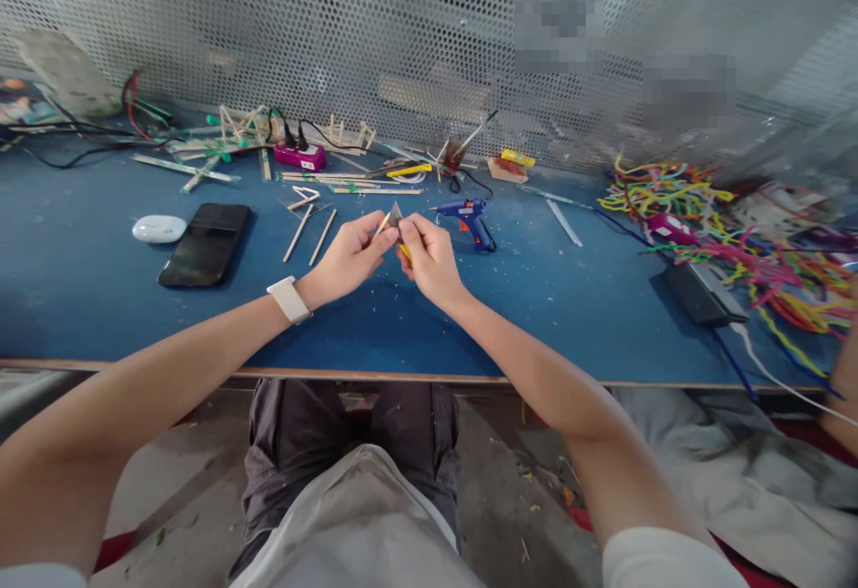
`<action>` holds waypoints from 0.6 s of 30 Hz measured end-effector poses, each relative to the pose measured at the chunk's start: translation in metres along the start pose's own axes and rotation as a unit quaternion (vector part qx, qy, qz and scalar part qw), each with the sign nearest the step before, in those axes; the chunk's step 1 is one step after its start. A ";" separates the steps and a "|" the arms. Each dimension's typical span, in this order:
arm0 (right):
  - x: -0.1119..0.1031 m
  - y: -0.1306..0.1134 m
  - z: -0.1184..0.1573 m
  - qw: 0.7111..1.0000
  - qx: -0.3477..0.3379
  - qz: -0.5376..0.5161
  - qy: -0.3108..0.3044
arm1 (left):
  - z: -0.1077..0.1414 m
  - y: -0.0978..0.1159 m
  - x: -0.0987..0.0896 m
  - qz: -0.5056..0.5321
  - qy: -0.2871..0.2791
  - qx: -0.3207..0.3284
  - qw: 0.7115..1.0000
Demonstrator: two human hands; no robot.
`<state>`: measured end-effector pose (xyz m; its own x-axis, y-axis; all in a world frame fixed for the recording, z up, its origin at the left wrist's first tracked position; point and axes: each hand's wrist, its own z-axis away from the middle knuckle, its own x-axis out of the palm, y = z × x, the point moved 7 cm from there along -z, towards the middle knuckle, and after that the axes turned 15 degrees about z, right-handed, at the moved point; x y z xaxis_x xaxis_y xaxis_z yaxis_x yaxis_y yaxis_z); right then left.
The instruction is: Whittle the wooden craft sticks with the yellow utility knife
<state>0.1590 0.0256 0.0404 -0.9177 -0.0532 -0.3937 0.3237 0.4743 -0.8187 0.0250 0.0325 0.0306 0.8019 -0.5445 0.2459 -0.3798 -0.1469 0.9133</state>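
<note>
Left hand (349, 253) pinched closed on small wooden stick (382, 229); right hand (429, 257) closed round yellow cutter (404, 250) — blade at stick, both above blue table (362, 329), left of glue gun (469, 217).

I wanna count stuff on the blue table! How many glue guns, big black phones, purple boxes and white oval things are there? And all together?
Glue guns: 1
Black phones: 1
Purple boxes: 2
White oval things: 1
Total: 5
</note>
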 end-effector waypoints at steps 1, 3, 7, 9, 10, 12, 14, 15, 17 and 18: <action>-0.001 0.000 0.000 1.000 -0.004 0.015 -0.003 | 0.000 -0.001 0.000 0.011 -0.007 -0.011 1.000; -0.003 0.000 0.000 0.999 -0.015 0.042 -0.017 | 0.001 -0.004 0.000 0.036 -0.013 -0.037 0.999; -0.005 0.000 -0.001 0.995 -0.030 0.073 -0.065 | 0.002 -0.006 -0.004 0.061 -0.003 -0.063 0.996; -0.005 -0.001 -0.002 0.992 -0.027 0.088 -0.083 | 0.002 -0.006 -0.005 0.049 0.005 -0.062 0.997; -0.006 -0.001 -0.002 0.991 -0.026 0.095 -0.088 | 0.002 -0.006 -0.006 0.042 0.008 -0.063 0.997; -0.006 -0.001 -0.002 0.990 -0.025 0.107 -0.091 | 0.003 -0.007 -0.007 0.032 0.012 -0.069 0.997; -0.005 -0.001 -0.002 0.989 -0.023 0.111 -0.090 | 0.004 -0.008 -0.008 0.022 0.013 -0.075 0.997; -0.005 -0.001 -0.002 0.989 -0.025 0.113 -0.092 | 0.005 -0.009 -0.008 0.014 0.010 -0.076 0.997; -0.005 -0.002 -0.003 0.988 -0.033 0.119 -0.095 | 0.006 -0.009 -0.009 -0.012 -0.002 -0.069 0.998; -0.005 -0.002 -0.003 0.987 -0.037 0.122 -0.097 | 0.006 -0.009 -0.009 -0.033 -0.009 -0.059 0.998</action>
<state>0.1621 0.0276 0.0449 -0.7502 -0.0937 -0.6546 0.5058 0.5564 -0.6592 0.0183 0.0341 0.0184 0.8149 -0.5513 0.1791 -0.2686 -0.0854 0.9595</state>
